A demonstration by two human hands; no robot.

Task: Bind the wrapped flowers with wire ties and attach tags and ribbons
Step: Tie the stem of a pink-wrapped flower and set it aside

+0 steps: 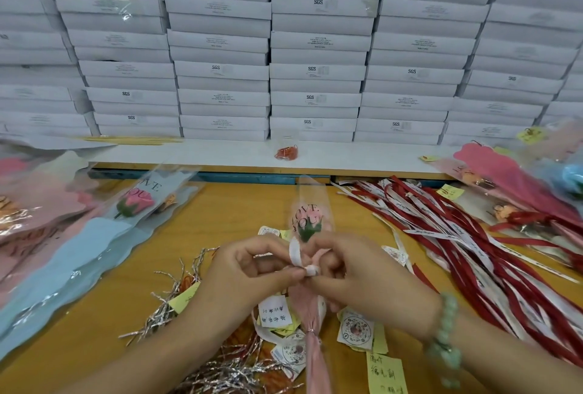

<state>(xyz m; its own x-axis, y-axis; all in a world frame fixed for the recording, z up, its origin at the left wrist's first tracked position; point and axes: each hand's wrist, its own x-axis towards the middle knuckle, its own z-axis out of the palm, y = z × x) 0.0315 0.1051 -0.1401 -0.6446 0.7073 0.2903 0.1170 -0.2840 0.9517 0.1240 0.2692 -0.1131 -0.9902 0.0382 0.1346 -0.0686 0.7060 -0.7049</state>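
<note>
A pink rose in a clear "LOVE YOU" sleeve (307,220) with pink wrapping paper stands upright at centre over the wooden table (246,201). A wire tie (310,330) cinches its pink stem wrap lower down. My left hand (252,267) and my right hand (350,270) meet just below the bloom, both pinching a white ribbon (298,256) looped into a knot around the sleeve. Silver wire ties (176,295) lie in a pile at the lower left. Round tags (355,329) and yellow notes (386,373) lie under my hands.
Red and white ribbons (457,235) spread across the right of the table. Wrapped flowers lie at the left (94,229) and far right (520,188). A bag of red clips (286,152) sits on a white ledge. Stacked white boxes (315,71) fill the back.
</note>
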